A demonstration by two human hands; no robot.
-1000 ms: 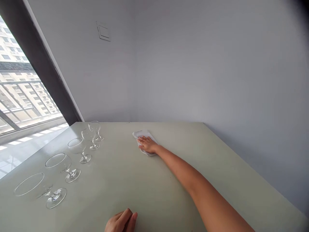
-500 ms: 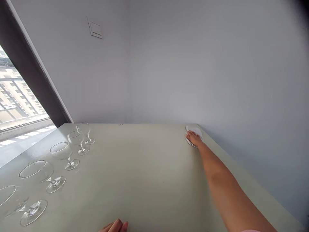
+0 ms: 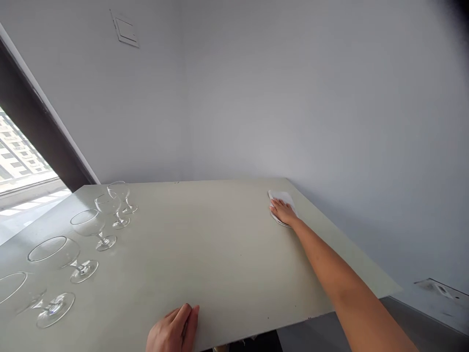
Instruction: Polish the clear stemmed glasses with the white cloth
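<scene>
At the far right of the pale table [image 3: 205, 230], my right hand [image 3: 284, 211] lies flat with its fingers spread on a folded white cloth [image 3: 286, 196]. The cloth rests on the tabletop close to the right edge. My left hand [image 3: 174, 328] is at the near edge of the table, its fingers curled together; whether anything is inside them is hidden. Several clear stemmed glasses stand upright in a row along the left side, from the nearest one [image 3: 54, 309] to the farthest [image 3: 128, 208].
Grey walls [image 3: 293, 88] meet in a corner behind the table, with a switch plate [image 3: 126, 32] on the left one. A window [image 3: 22, 151] with a dark frame is at the left. A wall socket [image 3: 443, 291] shows at the lower right.
The view has shifted, showing more of the table's near edge and of my left hand. My right hand and the cloth appear slightly nearer and further left, still touching.
</scene>
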